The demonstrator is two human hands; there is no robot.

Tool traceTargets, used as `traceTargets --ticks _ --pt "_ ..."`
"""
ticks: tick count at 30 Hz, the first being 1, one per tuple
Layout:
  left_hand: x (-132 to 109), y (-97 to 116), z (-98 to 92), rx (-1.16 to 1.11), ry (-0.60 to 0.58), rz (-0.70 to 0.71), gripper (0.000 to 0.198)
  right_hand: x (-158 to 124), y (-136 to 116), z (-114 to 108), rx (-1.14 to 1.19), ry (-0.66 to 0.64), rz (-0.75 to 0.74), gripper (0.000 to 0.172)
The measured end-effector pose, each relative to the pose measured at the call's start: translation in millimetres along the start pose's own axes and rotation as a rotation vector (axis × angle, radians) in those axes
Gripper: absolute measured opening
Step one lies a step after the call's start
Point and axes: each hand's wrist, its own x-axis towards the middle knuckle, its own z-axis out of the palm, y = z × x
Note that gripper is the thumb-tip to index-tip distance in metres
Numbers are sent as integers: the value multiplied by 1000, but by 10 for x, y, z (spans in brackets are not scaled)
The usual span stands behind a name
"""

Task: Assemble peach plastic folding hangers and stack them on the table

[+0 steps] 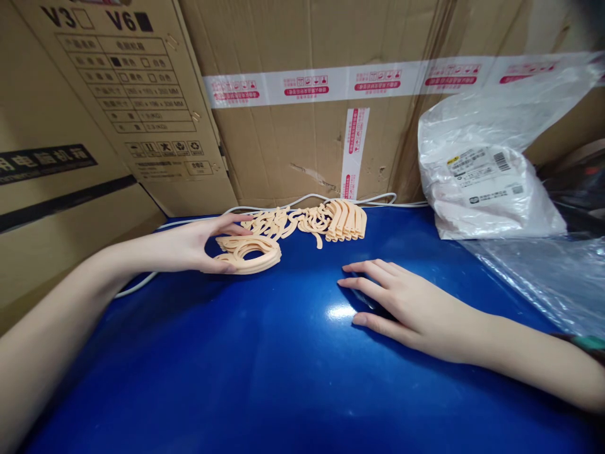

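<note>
My left hand (201, 243) is closed round the left end of a stack of peach curved plastic pieces (265, 258), thumb in front and fingers behind. The pieces have a rounded opening in the middle; their exact kind is not clear. Just behind lies a loose heap of small wavy, hook-like peach pieces (278, 221). To its right, bent peach tube-like pieces (347, 219) lie side by side in a row. My right hand (401, 302) is over the blue tabletop (283, 372), fingers apart and holding nothing.
A large taped cardboard box (283, 145) stands along the back. Another printed carton (155, 142) rises at the left. At the right are a white plastic bag (486, 170) with a label and clear plastic film (543, 277). A white cable (302, 198) runs along the back edge.
</note>
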Motion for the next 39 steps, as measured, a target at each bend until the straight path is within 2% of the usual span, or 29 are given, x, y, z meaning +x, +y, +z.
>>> traceTargets --ticks 11,23,39 --pt "34 -72 -4 25 -8 9 85 -1 5 1 -5 6 0 45" --pt "20 -21 7 6 -17 -79 84 2 -4 1 -1 19 -4 44" --pt "24 -54 6 10 -12 -68 82 6 -10 -11 -33 -26 3 46"
